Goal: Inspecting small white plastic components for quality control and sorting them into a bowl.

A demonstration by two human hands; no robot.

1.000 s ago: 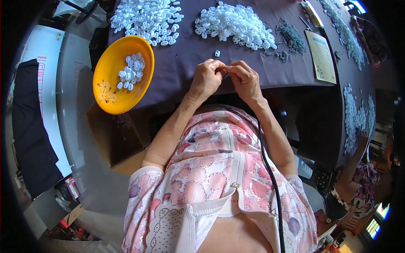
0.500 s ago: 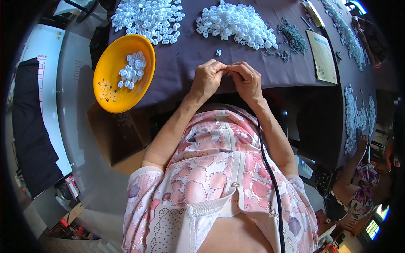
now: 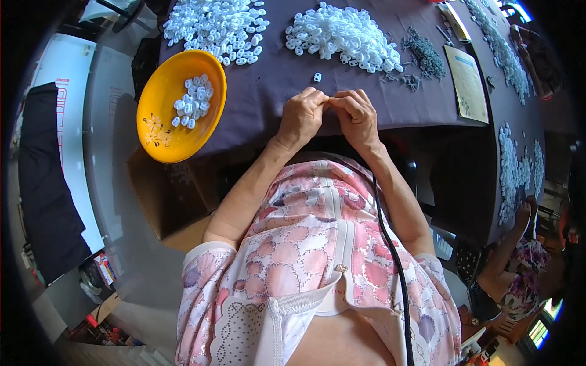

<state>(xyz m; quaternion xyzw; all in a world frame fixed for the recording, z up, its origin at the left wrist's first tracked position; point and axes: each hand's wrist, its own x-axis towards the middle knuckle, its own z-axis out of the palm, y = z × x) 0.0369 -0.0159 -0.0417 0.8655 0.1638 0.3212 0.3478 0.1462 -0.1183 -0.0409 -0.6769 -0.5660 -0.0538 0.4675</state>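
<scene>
On the dark purple surface (image 3: 378, 104) our left hand (image 3: 303, 117) and right hand (image 3: 356, 116) meet, each grip pinching a tiny piece (image 3: 328, 99) — we'd press squarely, near the yellow bowl (image 3: 160, 131) — white clips (image 3: 342, 33) beyond.

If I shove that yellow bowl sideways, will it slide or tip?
The yellow bowl would probably slide easily: it looks like light plastic, holding only a few small white pieces. It overhangs the edge of the dark tablecloth, so a push outward could tip it and spill them.
</scene>
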